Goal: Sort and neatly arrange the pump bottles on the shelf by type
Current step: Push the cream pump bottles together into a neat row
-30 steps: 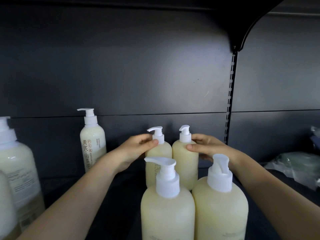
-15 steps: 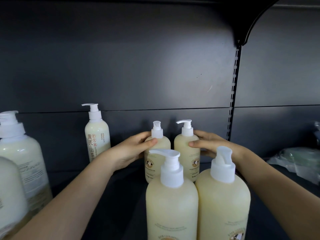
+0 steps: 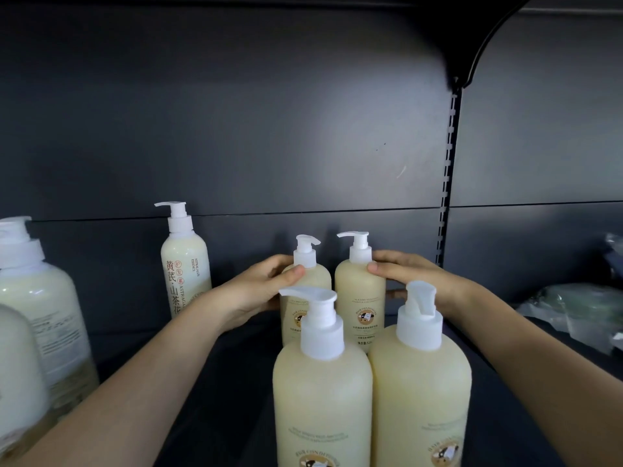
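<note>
Gripping rounded, smooth rear bottles.

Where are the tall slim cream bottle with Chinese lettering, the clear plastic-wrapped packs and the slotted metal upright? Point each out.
Tall slim cream bottle with Chinese lettering (image 3: 185, 264): head view, upper body.
Clear plastic-wrapped packs (image 3: 583, 315): head view, wrapping.
Slotted metal upright (image 3: 446, 183): head view, mid-length.

The pump bottles look like smooth, translucent cream plastic with a soft satin sheen; their pump heads are glossy white plastic. The shelf's back panel is matt dark grey painted metal. At right lies crinkled clear plastic wrapping.
</note>
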Motion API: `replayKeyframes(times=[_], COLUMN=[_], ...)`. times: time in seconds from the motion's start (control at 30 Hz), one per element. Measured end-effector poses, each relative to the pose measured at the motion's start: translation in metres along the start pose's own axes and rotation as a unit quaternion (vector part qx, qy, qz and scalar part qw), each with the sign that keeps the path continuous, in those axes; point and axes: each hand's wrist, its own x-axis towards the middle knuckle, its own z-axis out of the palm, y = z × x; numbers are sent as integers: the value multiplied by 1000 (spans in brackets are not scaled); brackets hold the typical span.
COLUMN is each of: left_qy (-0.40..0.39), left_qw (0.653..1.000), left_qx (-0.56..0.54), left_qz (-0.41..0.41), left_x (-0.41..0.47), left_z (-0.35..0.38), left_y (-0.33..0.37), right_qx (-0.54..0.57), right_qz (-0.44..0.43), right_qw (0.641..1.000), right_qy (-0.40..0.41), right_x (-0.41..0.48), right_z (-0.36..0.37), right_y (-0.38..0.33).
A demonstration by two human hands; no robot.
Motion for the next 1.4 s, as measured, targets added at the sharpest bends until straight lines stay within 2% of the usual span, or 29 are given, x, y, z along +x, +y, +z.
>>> replayKeyframes(times=[0.1,0.3,0.43,0.53,0.7,1.13,1.4], left_qy=[13,53,44,66,79,93,29], left_qw=[1000,998,998,996,994,988,989], left_qx=[-3,46,-42,-26,33,115,143], left_qz=[3,8,34,57,72,47,25], left_x=[1,3,4,7,13,-11,-40], left_z=[0,2,0,3,5,2,2], left_y=[-1,5,18,26,35,64,86], right_qx=[34,17,14,16,-53,-118,-141], right_qz=[-20,-42,-56,-65,-63,-45,-11], right_qw=[999,997,996,993,994,992,990], right_qy=[21,55,73,92,69,29,19], right_x=[3,16,20,26,33,8,-27], right_z=[1,8,6,6,5,6,12], right_y=[-7,-19,-27,-32,-42,-72,-92])
